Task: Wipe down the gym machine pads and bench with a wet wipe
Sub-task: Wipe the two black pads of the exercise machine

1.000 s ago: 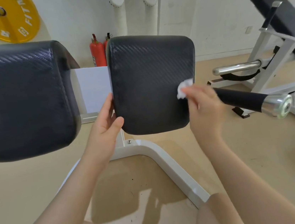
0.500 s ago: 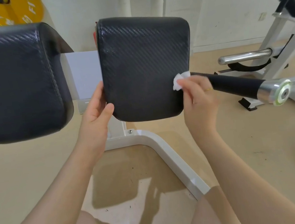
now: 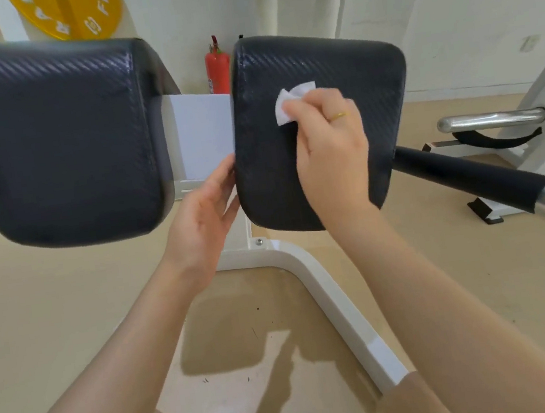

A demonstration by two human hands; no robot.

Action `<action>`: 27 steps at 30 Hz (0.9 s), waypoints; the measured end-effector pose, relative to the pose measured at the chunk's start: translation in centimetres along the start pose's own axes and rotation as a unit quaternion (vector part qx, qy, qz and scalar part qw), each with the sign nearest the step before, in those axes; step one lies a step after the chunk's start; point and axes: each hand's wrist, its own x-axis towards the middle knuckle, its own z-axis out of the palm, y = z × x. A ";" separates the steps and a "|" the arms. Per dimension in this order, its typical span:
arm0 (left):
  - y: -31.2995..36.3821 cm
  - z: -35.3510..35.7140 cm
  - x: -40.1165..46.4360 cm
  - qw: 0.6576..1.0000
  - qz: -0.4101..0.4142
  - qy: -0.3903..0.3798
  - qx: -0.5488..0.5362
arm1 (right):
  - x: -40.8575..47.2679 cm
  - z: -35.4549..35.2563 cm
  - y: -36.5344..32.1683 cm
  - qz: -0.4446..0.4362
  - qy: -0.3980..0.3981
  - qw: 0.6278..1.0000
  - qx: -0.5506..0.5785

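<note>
Two black carbon-pattern pads stand side by side on a white machine frame (image 3: 322, 289). My right hand (image 3: 329, 151) pinches a crumpled white wet wipe (image 3: 289, 104) and presses it against the upper middle of the right pad (image 3: 370, 91). My left hand (image 3: 204, 221) rests against the left edge of that pad with fingers nearly straight and the thumb out. The bigger left pad (image 3: 50, 141) is untouched.
A black foam-covered bar with a chrome end (image 3: 487, 176) sticks out to the right of the pad. A white bench frame with a chrome handle (image 3: 490, 119) stands at far right. A red fire extinguisher (image 3: 217, 69) and yellow weight plates (image 3: 76, 14) are by the back wall.
My right hand has slid the wipe from the right edge of the right pad leftward and up onto its face. My left hand stays at the pad's left edge, thumb now off the face.
</note>
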 end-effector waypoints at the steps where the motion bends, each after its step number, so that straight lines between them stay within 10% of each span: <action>1: -0.2 -0.1 0.0 1.000 0.001 0.009 -0.028 | -0.8 0.7 -0.5 -0.005 -0.013 1.000 0.002; 8: -1.3 -0.5 -0.4 0.994 0.017 0.105 -0.011 | -9.7 2.1 -2.7 -0.163 -0.219 0.961 0.048; 12: 0.5 0.0 -0.2 0.979 0.035 0.164 0.115 | -6.6 -1.4 -2.3 0.158 -0.249 0.919 0.261; 17: 5.5 2.8 -0.9 0.932 0.116 0.137 0.315 | -0.5 -6.1 -2.4 0.562 -0.273 0.588 0.514; 21: 11.2 6.0 -2.3 0.958 -0.077 -0.001 0.275 | 2.3 -9.2 -3.4 0.623 -0.291 0.522 0.504; 27: 18.0 8.1 -0.8 0.949 -0.266 0.056 0.162 | 8.2 -13.4 -5.2 0.676 -0.342 0.446 0.477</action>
